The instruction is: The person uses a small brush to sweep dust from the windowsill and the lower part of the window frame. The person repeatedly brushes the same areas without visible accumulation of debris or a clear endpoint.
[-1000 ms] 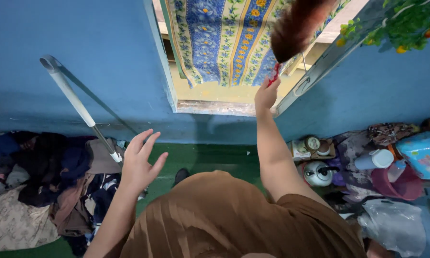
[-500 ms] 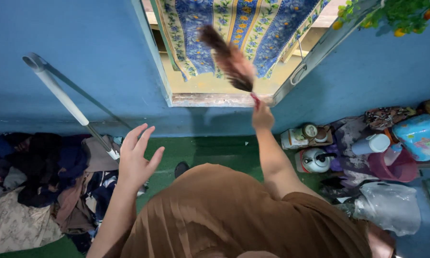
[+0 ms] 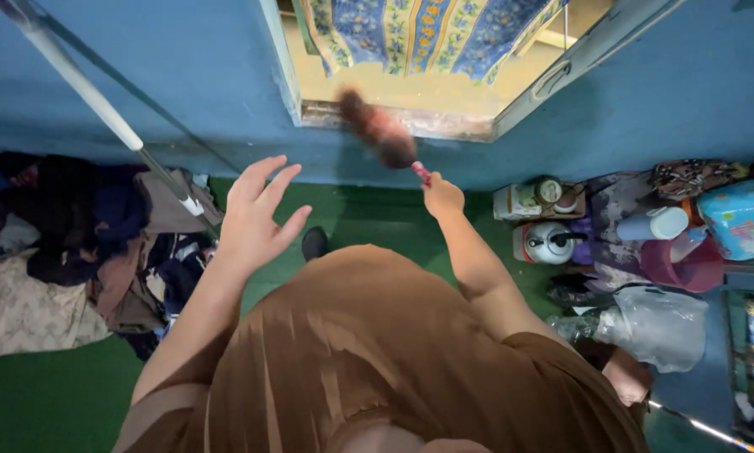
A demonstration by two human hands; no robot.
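Item: feather duster (image 3: 377, 130), at twelve o'clock on the window sill (image 3: 444, 126); we clenched it in our right hand (image 3: 442, 197). Left hand (image 3: 255, 218) spread, empty. Sill's right end apparently undusted.

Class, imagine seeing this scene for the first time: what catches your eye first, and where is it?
The right hand sweeps a blurred brown feather duster with a red handle along the window's worn sill. The left hand hovers open, fingers spread, near a white mop pole leaning on the bright blue wall.
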